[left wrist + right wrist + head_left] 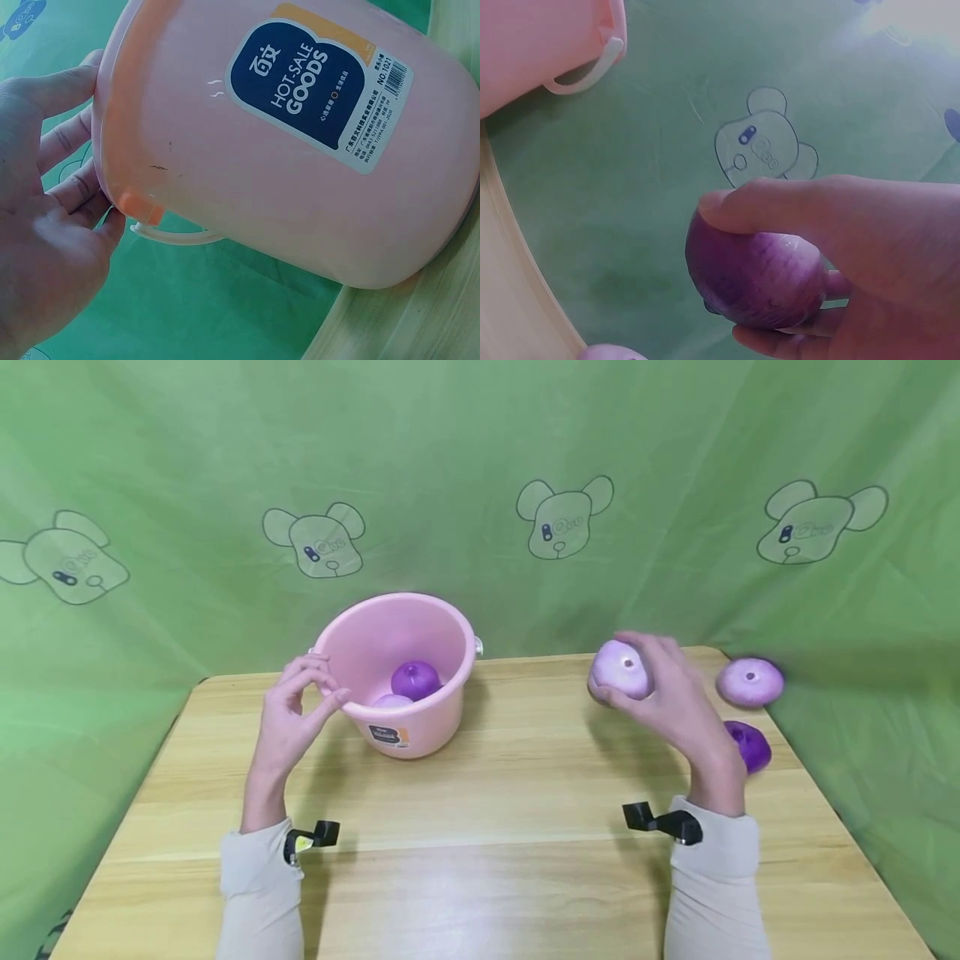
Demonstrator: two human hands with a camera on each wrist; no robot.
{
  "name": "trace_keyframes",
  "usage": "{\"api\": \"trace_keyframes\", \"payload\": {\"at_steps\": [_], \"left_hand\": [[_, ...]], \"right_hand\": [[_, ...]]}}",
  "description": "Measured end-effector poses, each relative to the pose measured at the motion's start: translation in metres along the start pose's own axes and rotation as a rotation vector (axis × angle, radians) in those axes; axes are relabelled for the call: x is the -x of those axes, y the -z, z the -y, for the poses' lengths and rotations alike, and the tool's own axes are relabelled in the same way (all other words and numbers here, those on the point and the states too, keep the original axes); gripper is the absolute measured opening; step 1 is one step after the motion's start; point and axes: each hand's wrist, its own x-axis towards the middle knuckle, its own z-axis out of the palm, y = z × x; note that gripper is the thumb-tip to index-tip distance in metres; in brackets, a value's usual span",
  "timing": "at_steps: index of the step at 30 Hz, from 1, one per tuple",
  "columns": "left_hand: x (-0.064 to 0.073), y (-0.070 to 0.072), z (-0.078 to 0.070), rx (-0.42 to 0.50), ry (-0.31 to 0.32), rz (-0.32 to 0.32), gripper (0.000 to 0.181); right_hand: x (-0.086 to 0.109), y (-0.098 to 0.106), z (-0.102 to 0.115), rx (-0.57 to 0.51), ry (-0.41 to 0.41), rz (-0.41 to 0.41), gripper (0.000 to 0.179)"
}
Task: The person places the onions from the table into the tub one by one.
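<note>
A pink bucket stands upright at the left of the wooden table. My left hand holds its rim at the near left, thumb and fingertips against the edge; the left wrist view shows this hand close up beside the printed label. Inside the bucket lie a dark purple onion and a pale one, partly hidden by the front wall. My right hand grips a purple onion between thumb and fingers, raised above the table right of the bucket. In the right wrist view the held onion shows its streaked purple side.
A pale purple onion sits at the table's back right corner. In front of it lies a dark purple onion, partly covered by my right wrist. A green curtain with bear-head drawings surrounds the table on the back and sides.
</note>
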Motion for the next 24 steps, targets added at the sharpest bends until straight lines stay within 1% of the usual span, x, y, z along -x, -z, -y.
{"api": "trace_keyframes", "payload": {"at_steps": [5,12,19,22,24], "left_hand": [[-0.001,0.001,0.000,-0.008,0.001,0.003,0.011],[-0.001,0.000,0.001,-0.012,-0.010,0.001,0.012],[-0.001,0.001,0.001,-0.041,-0.004,-0.009,0.013],[-0.001,0.000,-0.004,-0.054,0.002,-0.005,0.012],[-0.001,-0.001,-0.012,-0.058,0.003,0.002,0.012]], "right_hand": [[-0.001,-0.006,0.005,-0.014,0.025,-0.005,0.075],[-0.002,-0.007,0.013,-0.018,0.029,-0.001,0.076],[-0.006,-0.011,0.020,-0.050,0.065,-0.022,0.076],[-0.007,-0.014,0.023,-0.064,0.078,-0.032,0.076],[-0.007,-0.017,0.025,-0.073,0.084,-0.044,0.075]]}}
